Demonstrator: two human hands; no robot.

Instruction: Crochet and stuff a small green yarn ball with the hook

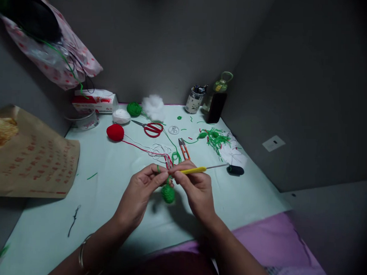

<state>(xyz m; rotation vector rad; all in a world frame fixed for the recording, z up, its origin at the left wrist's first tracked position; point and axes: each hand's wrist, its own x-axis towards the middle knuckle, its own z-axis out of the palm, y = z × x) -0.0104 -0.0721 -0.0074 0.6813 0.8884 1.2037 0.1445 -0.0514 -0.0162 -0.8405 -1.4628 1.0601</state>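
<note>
My left hand [144,188] pinches yarn at the centre, with a loop of green yarn round a finger. My right hand [196,188] is closed on a yellow-handled crochet hook [194,170], its metal shaft pointing right. The fingertips of both hands meet around the work. Just below them hangs a small green crocheted piece [168,194]. Red, white and green strands run from the fingers up the table. The red strand leads to a red yarn ball [115,132]. Exactly how the strands lie between the fingertips is hidden.
Red-handled scissors [153,129], orange snips [184,148], a white yarn ball [121,116] and a green one [134,109] lie beyond my hands. Green scraps [218,140] and a dark roll [235,170] are right. A paper bag [41,156] stands left; a pen cup [193,101] is behind.
</note>
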